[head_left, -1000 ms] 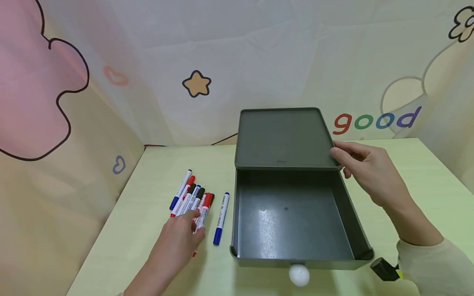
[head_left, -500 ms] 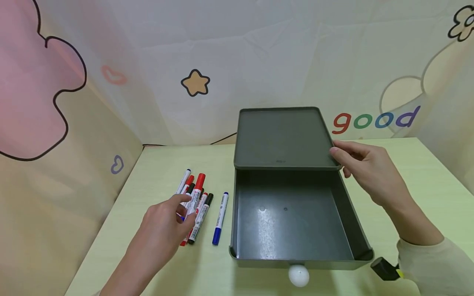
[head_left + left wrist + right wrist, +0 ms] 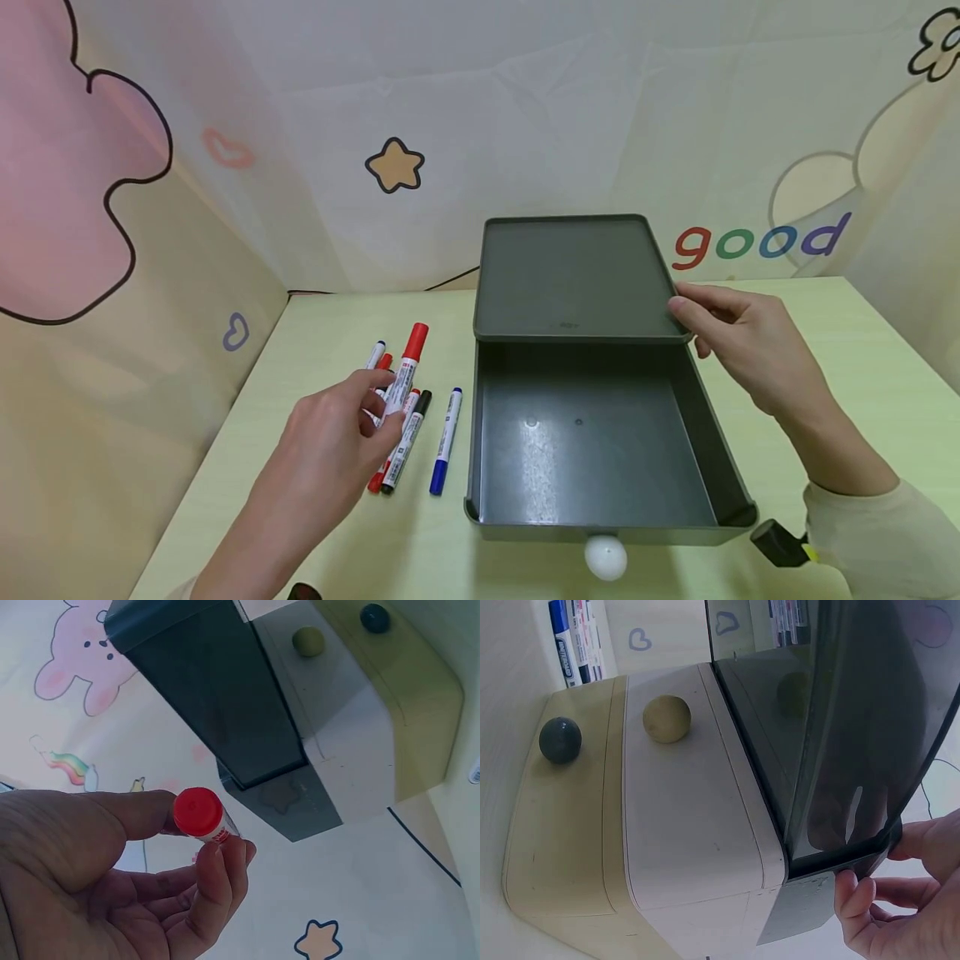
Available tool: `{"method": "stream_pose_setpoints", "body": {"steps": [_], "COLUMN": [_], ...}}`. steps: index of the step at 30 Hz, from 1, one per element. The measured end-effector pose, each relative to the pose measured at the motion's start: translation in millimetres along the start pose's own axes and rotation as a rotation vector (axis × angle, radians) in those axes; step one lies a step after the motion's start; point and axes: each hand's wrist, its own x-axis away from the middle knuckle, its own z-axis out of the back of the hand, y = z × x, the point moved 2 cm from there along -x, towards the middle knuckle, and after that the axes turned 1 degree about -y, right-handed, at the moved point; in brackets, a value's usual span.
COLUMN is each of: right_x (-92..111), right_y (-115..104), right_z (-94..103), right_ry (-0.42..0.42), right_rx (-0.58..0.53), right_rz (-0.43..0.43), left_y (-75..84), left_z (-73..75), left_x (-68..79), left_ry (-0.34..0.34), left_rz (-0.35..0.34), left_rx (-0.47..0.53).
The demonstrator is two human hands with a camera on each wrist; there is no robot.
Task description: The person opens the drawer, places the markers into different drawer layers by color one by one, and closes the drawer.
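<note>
My left hand (image 3: 330,442) pinches a whiteboard marker with a red cap (image 3: 415,342) between thumb and fingers, its capped end pointing up and away. In the left wrist view the red cap of that marker (image 3: 199,811) faces the camera. Just beyond and under the hand lie several more markers in a bunch, partly hidden by it, with a black-capped marker (image 3: 406,446) at the right. My right hand (image 3: 757,358) grips the right edge of the grey top of a small drawer unit (image 3: 573,275). Its grey top drawer (image 3: 592,458) is pulled out, with a bare floor showing.
A single blue-capped marker (image 3: 447,442) lies between the bunch and the drawer. A white knob (image 3: 605,557) sticks out from the drawer front. Under it, in the right wrist view, are a white drawer (image 3: 697,817) and a yellowish drawer (image 3: 562,847). A printed cloth (image 3: 525,125) hangs behind.
My left hand has taken the red-capped marker from the bunch and raised it up and slightly away. The right hand stays at the edge of the drawer unit.
</note>
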Motion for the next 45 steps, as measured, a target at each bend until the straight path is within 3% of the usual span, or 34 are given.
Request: {"method": "stream_pose_setpoints", "body": {"steps": [24, 45], "right_x": [0, 0], "right_y": [0, 1], "right_z": [-0.1, 0.5], "right_ry": [0.000, -0.011], "right_rx": [-0.003, 0.005], "right_rz": [-0.008, -0.027], "left_y": [41.1, 60.5], "left_z": [19.0, 17.9], "left_x": [6.5, 6.0], "left_ry": [0.038, 0.055], "left_rz": [-0.164, -0.287], "left_rx": [0.051, 0.015]}}
